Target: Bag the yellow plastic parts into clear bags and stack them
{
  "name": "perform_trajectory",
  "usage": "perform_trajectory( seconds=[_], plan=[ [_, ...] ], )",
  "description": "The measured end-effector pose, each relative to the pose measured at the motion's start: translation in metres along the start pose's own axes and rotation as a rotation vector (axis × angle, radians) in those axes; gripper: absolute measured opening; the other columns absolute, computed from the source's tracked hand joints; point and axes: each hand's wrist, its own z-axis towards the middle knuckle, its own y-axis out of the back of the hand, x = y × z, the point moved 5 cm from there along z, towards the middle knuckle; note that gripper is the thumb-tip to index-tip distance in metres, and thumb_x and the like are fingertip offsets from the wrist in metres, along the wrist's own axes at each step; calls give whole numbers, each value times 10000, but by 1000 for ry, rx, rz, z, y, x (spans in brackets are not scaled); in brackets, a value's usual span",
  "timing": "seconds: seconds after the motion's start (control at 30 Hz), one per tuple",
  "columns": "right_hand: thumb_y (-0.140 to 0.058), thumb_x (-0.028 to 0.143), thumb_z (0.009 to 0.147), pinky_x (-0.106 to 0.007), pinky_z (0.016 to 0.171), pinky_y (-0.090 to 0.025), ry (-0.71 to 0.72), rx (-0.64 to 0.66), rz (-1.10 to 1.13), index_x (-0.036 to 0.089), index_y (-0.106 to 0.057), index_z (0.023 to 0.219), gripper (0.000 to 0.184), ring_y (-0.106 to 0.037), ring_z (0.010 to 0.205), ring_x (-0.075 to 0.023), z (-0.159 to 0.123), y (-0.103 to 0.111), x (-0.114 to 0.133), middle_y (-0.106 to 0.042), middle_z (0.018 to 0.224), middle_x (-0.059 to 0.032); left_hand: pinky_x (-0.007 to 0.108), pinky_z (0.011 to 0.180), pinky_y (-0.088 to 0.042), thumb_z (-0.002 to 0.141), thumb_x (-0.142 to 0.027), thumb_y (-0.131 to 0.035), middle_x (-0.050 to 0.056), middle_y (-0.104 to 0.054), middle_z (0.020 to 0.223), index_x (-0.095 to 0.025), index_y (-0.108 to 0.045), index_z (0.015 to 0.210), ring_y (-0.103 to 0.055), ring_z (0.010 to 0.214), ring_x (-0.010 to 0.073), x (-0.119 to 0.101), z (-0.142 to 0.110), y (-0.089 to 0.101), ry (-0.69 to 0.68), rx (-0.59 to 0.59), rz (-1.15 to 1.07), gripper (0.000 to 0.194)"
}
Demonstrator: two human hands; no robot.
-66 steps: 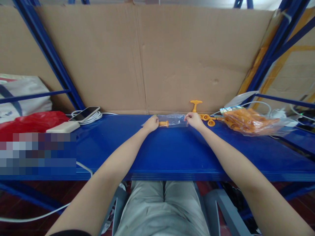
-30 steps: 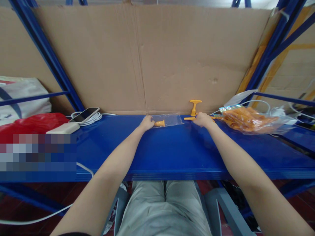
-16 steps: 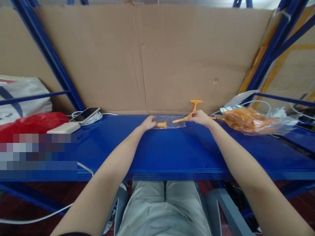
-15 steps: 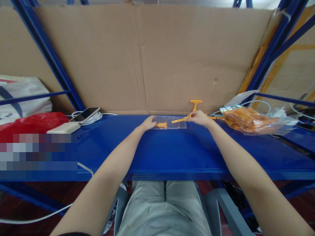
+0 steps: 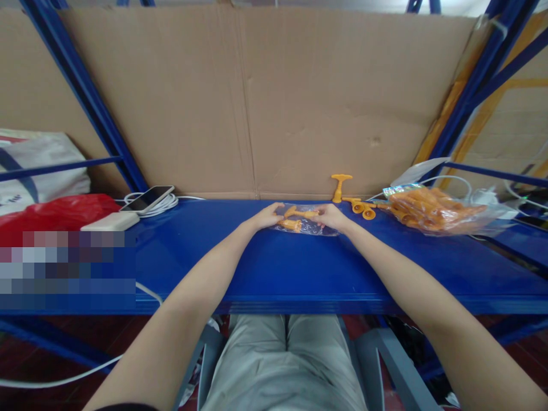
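A clear plastic bag [image 5: 311,229] lies on the blue shelf between my hands. Inside are a short orange plastic cylinder [image 5: 291,225] and, just above it, an orange T-shaped plastic piece [image 5: 303,214], its crossbar toward the left. My left hand [image 5: 269,217] pinches the bag's left end, fingers closed. At the right end, my right hand [image 5: 333,217] has its fingers closed around the stem end of the T-shaped piece and touches the bag film; its fingertips are partly hidden.
Right of my hands, an orange T-shaped piece stands upright [image 5: 341,187] near other orange pieces [image 5: 363,209]. A bulging clear bag of orange parts [image 5: 432,208] lies farther right. At left are a phone [image 5: 149,200], a white block [image 5: 110,222] and red plastic [image 5: 81,211]. Cardboard [image 5: 342,103] closes the back.
My right hand has moved left, bringing the orange T-shaped piece into the clear bag. The cylinder has shifted slightly right, and my left hand has moved a little right as well.
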Motion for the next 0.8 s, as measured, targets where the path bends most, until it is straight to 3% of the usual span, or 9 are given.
perform_trajectory(
  seconds=[0.13, 0.23, 0.4, 0.5, 0.67, 0.8],
  plan=[
    [-679, 170, 774, -275, 712, -530, 152, -88, -218, 146, -710, 848, 84, -681, 748, -197, 1, -1, 6, -715, 755, -46, 377, 1112, -351, 734, -177, -617, 144, -547, 1401, -146, -548, 1262, -516, 1292, 243, 0, 2, -3, -51, 3, -42, 533],
    [-687, 161, 769, -300, 825, -517, 189, -112, -255, 132, -714, 938, 173, -686, 895, -226, 2, -4, 8, -740, 940, -91, 379, 1109, -357, 741, -163, -603, 136, -571, 1374, -146, -552, 1255, -542, 1262, 231, -2, 3, -5, -81, 10, -65, 517],
    [-687, 125, 781, -284, 784, -542, 51, -54, -28, 105, -597, 1242, 471, -687, 826, -175, 0, -13, 4, -731, 973, -92, 348, 1109, -364, 782, -152, -553, 150, -566, 1376, -100, -539, 1291, -533, 1271, 223, -8, 1, -6, -95, 10, 1, 512],
    [-667, 76, 781, -278, 783, -549, -27, -50, 101, 85, -523, 1326, 564, -689, 801, -155, -1, -14, 3, -727, 978, -98, 341, 1139, -332, 825, -166, -503, 101, -563, 1397, -139, -564, 1298, -500, 1309, 219, -15, -2, -5, -104, -15, 136, 478],
    [-645, 30, 767, -285, 831, -550, -86, -49, 283, 102, -552, 1292, 538, -701, 837, -154, -2, -14, 0, -737, 991, -95, 314, 1142, -337, 883, -199, -409, 36, -534, 1435, -193, -573, 1335, -474, 1338, 205, -21, -7, -6, -95, 39, 357, 481],
    [-630, 12, 757, -281, 870, -538, -38, -8, 343, 117, -650, 1160, 417, -698, 870, -147, -2, -15, 2, -748, 998, -86, 297, 1141, -337, 907, -231, -377, 3, -485, 1473, -220, -523, 1394, -447, 1360, 196, -22, -10, -5, -60, 73, 459, 508]
  ],
)
